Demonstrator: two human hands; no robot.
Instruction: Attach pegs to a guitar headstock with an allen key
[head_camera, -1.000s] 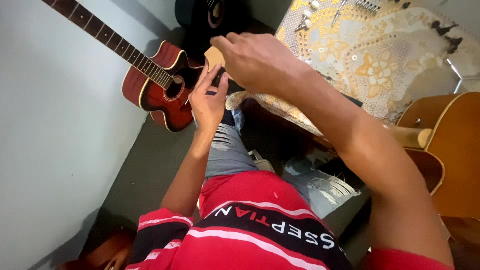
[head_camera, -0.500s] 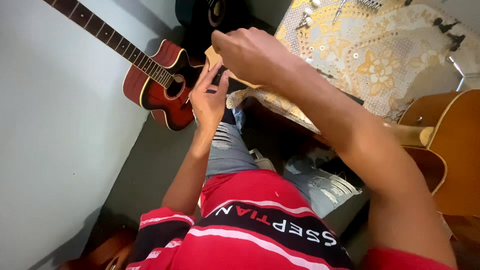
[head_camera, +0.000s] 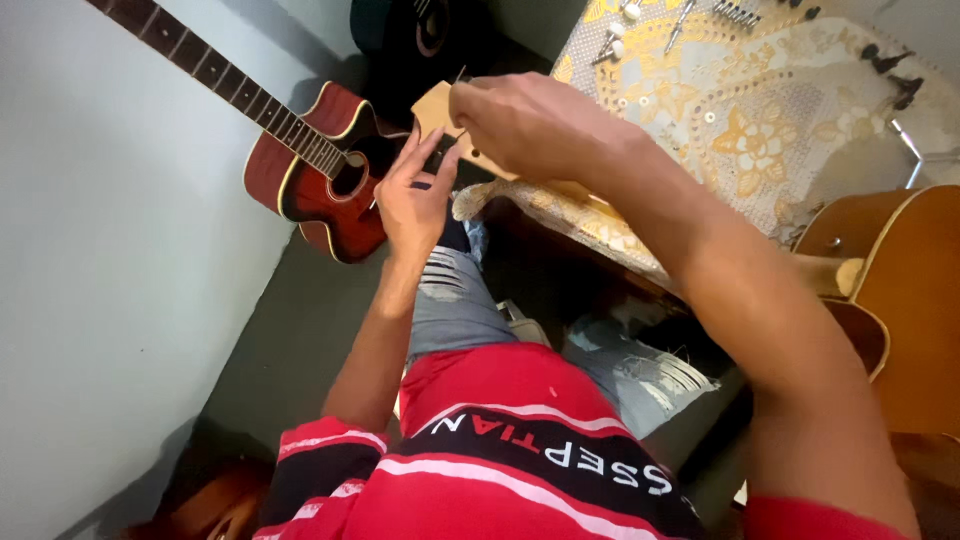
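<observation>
A pale wooden guitar headstock juts off the near edge of a table. My right hand lies over the top of it, fingers curled around the wood. My left hand reaches up from below, its fingertips pinching a small dark part at the headstock's underside. What that part is stays hidden between my fingers. The neck runs under my right forearm toward a tan guitar body at the right.
A red acoustic guitar leans on the pale wall at left. A dark guitar stands behind it. The table's gold patterned cloth carries loose tuning pegs and small screws. My knees in torn jeans are below.
Both hands stay on the headstock. My left fingers have shifted slightly up along its underside; the view has barely moved.
</observation>
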